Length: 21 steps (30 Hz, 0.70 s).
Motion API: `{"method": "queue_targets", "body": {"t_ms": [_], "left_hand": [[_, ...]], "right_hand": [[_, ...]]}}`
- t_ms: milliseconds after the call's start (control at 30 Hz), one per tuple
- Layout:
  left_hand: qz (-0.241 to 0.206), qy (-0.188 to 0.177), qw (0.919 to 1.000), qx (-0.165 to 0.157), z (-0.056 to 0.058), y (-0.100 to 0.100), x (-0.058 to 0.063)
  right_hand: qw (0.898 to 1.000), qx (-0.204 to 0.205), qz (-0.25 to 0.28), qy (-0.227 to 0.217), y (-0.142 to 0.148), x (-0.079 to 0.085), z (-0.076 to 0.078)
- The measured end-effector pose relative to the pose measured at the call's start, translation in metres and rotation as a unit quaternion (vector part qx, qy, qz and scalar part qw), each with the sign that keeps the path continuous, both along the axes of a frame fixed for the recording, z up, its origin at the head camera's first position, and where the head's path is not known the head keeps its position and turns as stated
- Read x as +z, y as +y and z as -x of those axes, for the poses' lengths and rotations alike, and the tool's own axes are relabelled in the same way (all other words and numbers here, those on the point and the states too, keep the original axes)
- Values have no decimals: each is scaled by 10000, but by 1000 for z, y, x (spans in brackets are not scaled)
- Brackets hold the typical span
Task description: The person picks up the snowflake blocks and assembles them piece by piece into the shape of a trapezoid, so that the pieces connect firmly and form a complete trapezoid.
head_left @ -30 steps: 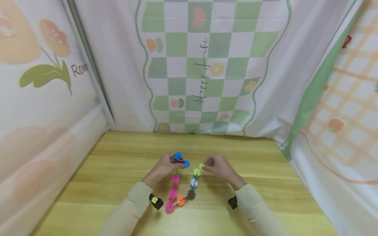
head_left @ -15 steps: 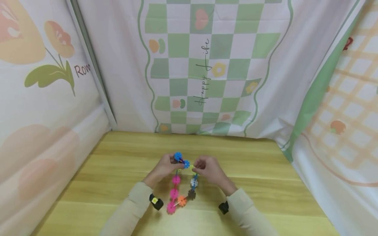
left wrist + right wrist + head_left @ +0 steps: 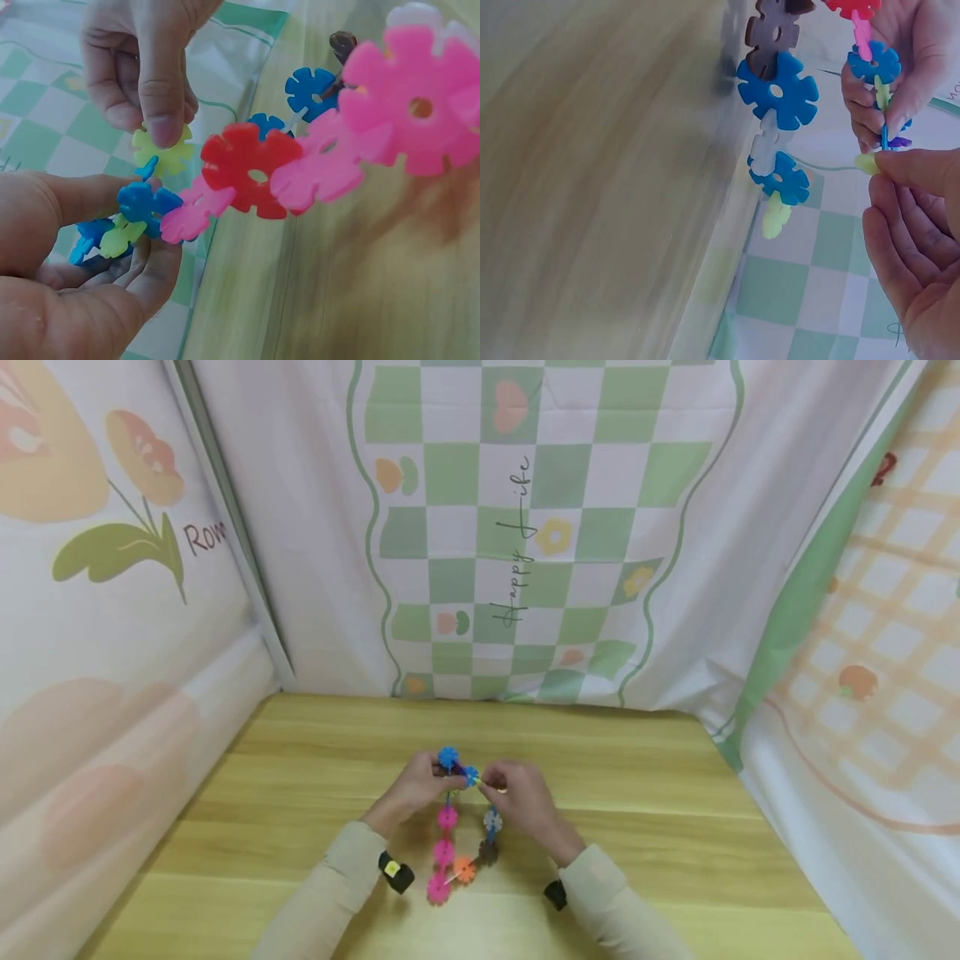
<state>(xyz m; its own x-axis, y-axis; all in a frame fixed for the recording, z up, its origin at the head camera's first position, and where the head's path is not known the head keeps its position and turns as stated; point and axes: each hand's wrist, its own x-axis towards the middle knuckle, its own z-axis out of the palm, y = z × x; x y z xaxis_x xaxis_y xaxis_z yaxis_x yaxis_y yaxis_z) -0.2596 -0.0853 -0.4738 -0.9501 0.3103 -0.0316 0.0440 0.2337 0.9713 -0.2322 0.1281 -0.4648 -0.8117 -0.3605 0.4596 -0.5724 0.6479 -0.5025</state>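
Note:
A chain of interlocking plastic snowflake discs (image 3: 443,852) hangs in a loop between the hands in the head view, with pink, red, orange, brown, white and blue pieces. My left hand (image 3: 415,787) grips the chain near its blue discs (image 3: 448,757), thumb on one side and fingers behind. Between the thumb and fingers of my right hand (image 3: 523,795) is a yellow-green snowflake disc (image 3: 169,154), its edge right at a blue disc by the left thumb. In the right wrist view the chain's other end dangles, finishing in another yellow-green disc (image 3: 776,217).
Under the hands lies a wood-grain tabletop (image 3: 300,860). A white and green checked cloth (image 3: 555,460) hangs along the back edge, with printed cloths (image 3: 135,693) at both sides. Black wrist bands (image 3: 395,872) sit at the sleeves.
My right hand has moved left, bringing the yellow-green disc from the right side of the chain to the blue disc at my left thumb. The left hand has stayed nearly still.

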Motion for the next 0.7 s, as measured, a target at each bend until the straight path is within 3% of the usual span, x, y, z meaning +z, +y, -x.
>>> {"method": "queue_targets", "body": {"t_ms": [167,333,467,700], "left_hand": [[-63,42,10000,-47,0,0,0],[-116,-278,9995,-43,0,-2,5],[-251,-561,9981,-6,3,-5,11],[-182,-568,9959,-686,7,-9,21]], "right_hand": [[10000,-53,-43,13,0,2,0],[9999,65,51,-135,6,0,3],[9999,154,28,1,10,2,4],[9991,408,-57,24,17,13,6]]}}
